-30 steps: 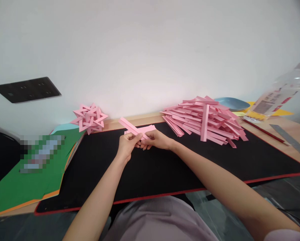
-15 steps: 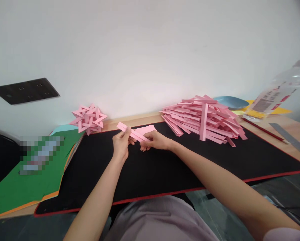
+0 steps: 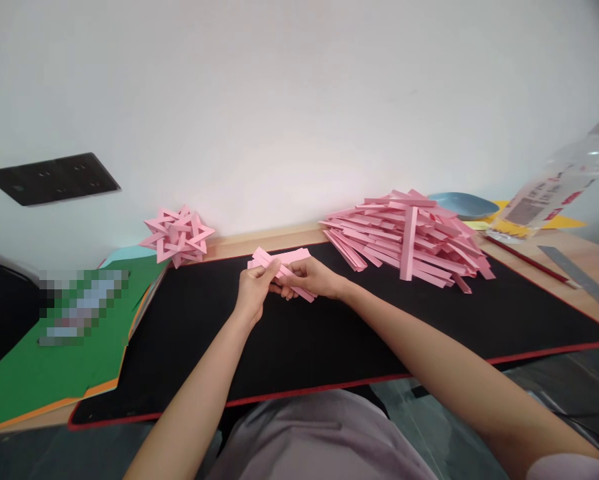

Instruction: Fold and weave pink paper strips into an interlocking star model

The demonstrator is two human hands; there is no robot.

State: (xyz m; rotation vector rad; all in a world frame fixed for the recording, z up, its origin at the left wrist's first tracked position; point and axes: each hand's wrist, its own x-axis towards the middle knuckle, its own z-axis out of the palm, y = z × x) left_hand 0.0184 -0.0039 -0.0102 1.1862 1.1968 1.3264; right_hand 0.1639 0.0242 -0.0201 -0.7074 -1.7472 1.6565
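Over the black desk mat (image 3: 299,347), both my hands are closed around a pink paper strip (image 3: 307,294) that slants down to the right. My left hand (image 3: 257,288) pinches it near its upper left part, thumb on top. My right hand (image 3: 313,278) grips it from the right, its fingertips close to the left ones and partly hidden. Just behind the hands more pink paper (image 3: 294,255) lies on the mat, mostly covered by them. A pink folded-paper star ball (image 3: 179,235) sits at the back left. To the right rises a large heap of pink paper strips (image 3: 404,230).
Green paper sheets (image 3: 99,353) lie at the left. Toward the right stand a blue dish (image 3: 464,205) and a clear plastic bottle (image 3: 554,180), with a red pencil (image 3: 529,260) and a ruler (image 3: 579,279) nearby. A wall with a dark socket plate (image 3: 52,179) closes the back.
My left hand has moved right, closer to my right hand. The strip has shifted right and tilts more steeply, its lower end now showing below my right fingers.
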